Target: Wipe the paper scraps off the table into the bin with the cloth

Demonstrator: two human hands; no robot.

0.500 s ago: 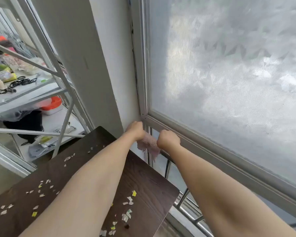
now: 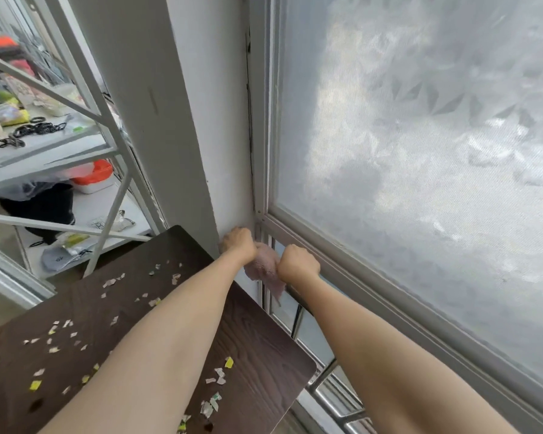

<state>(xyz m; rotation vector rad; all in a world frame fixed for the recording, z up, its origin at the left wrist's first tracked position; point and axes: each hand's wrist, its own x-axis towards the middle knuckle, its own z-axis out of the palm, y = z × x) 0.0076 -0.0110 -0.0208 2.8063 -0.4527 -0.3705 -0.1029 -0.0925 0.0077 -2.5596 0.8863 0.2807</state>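
A pale pink cloth [image 2: 265,270] hangs bunched between my two fists, beyond the table's far edge, close to the window frame. My left hand [image 2: 239,244] grips its upper left part and my right hand [image 2: 297,264] grips its right side. The dark wood-grain table [image 2: 254,346] lies below my forearms. Several white, yellow and green paper scraps [image 2: 217,376] are scattered over it, on both sides of my left arm. No bin is in view.
A frosted window [image 2: 420,151] with a grey frame fills the right side, with metal bars [image 2: 329,399] below it. A white wall column [image 2: 201,120] stands behind the table. At the left a white metal shelf rack [image 2: 60,158] holds assorted clutter.
Both hands stay on the cloth in about the same place. A longer part of the cloth now hangs down below my right fist.
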